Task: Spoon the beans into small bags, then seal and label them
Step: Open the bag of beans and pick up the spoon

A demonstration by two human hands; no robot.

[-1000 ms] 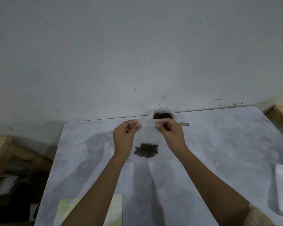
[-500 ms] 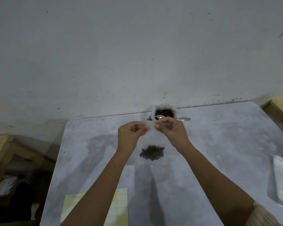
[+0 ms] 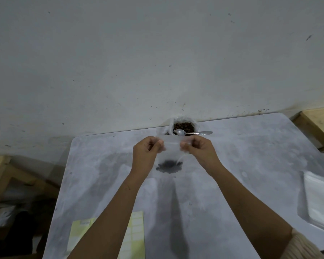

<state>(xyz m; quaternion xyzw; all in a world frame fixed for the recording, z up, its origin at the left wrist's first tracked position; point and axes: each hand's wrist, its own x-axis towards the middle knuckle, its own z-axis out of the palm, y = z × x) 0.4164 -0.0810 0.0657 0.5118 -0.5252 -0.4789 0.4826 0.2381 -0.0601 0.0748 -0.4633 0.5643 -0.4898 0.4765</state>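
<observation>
Working over grey bench [image 3: 251, 165] set against a pale wall. Showing pile of clear bags [image 3: 322, 199] lying at right edge, yellow label sheet [image 3: 137, 230] lying at near edge, partly under left forearm. Pinching small bag [image 3: 171, 155] by top edge with left hand [image 3: 145, 156] and right hand [image 3: 200, 152], one at each corner, fingers [image 3: 160, 146] of both curled and clamped on that edge. Holding small bag in air above bench middle, hanging down, blurred. Showing open sack [image 3: 171, 126] standing at far edge by wall, brown beans [image 3: 183, 126] inside, spoon [image 3: 193, 133] resting across its mouth, handle pointing right. Carrying dark bean clump [image 3: 168, 166] in bottom of small bag.
</observation>
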